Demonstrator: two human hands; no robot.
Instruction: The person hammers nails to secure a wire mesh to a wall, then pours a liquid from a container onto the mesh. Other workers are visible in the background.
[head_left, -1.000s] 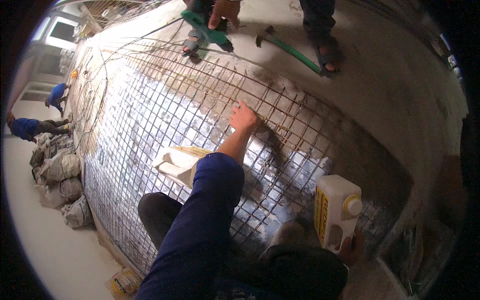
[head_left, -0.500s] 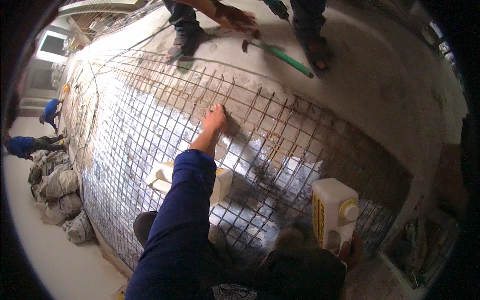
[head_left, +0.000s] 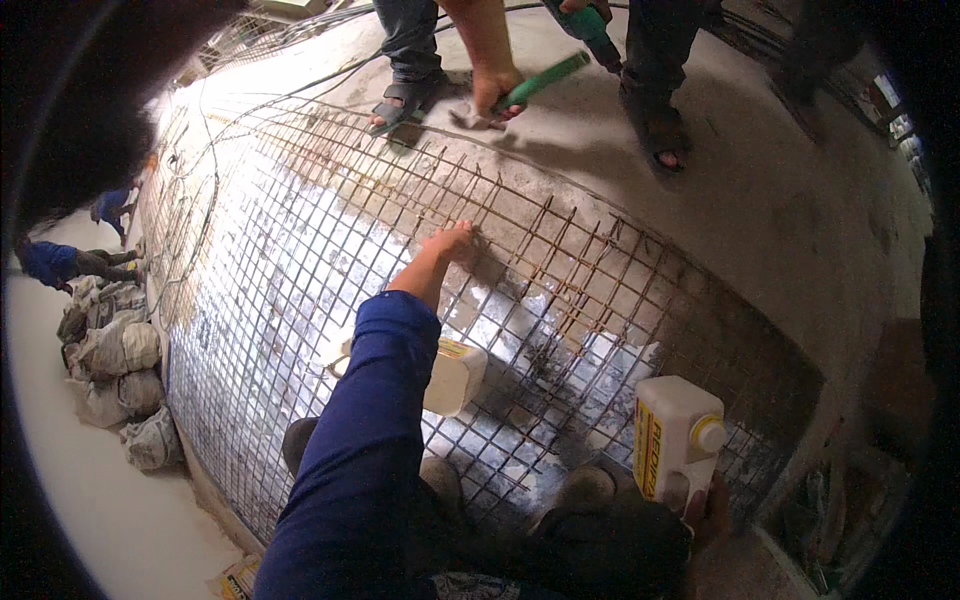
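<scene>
My left hand (head_left: 452,241), reaching out from a blue sleeve, lies with its fingers stretched out on the far part of the steel rebar mesh (head_left: 385,235). It holds nothing that I can see. Low on the right, my right hand (head_left: 708,512) is closed around the handle of a white plastic jug (head_left: 672,425) with a yellow label and a white cap; shadow hides most of its fingers. A second pale jug (head_left: 457,380) rests on the mesh, partly behind my left forearm.
Opposite me a sandalled co-worker grips a green-handled hammer (head_left: 540,82) low over the concrete and holds a green power drill (head_left: 592,38). Stuffed sacks (head_left: 125,345) line the left edge. Two blue-clad people work beyond them. Cables (head_left: 215,150) cross the far left mesh.
The co-worker has picked the hammer up off the floor. My view has shifted slightly; my left hand stays at the mesh and the jug stays in my right hand.
</scene>
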